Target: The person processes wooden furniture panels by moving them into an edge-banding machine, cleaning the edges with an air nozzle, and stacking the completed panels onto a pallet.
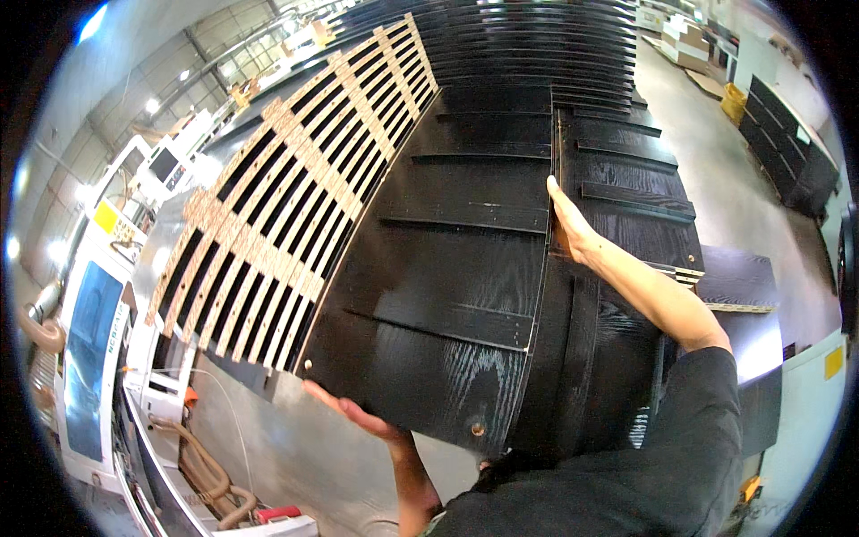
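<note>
A long black wood-grain panel with several raised black crosspieces lies before me on a stack. My right hand is flat along its right long edge, fingers straight and pointing away from me. Near the panel's close left corner, my left hand has its fingers stretched out, at or just under the edge; whether it touches is unclear. Neither hand's fingers are wrapped around anything. To the right lies another stack of black panels, with similar crosspieces.
On the left, a row of panel edges shows pale board ends and dark gaps. Tall stacked black boards rise at the far end. A white machine with hoses stands left. More black panels and a yellow bag are at right.
</note>
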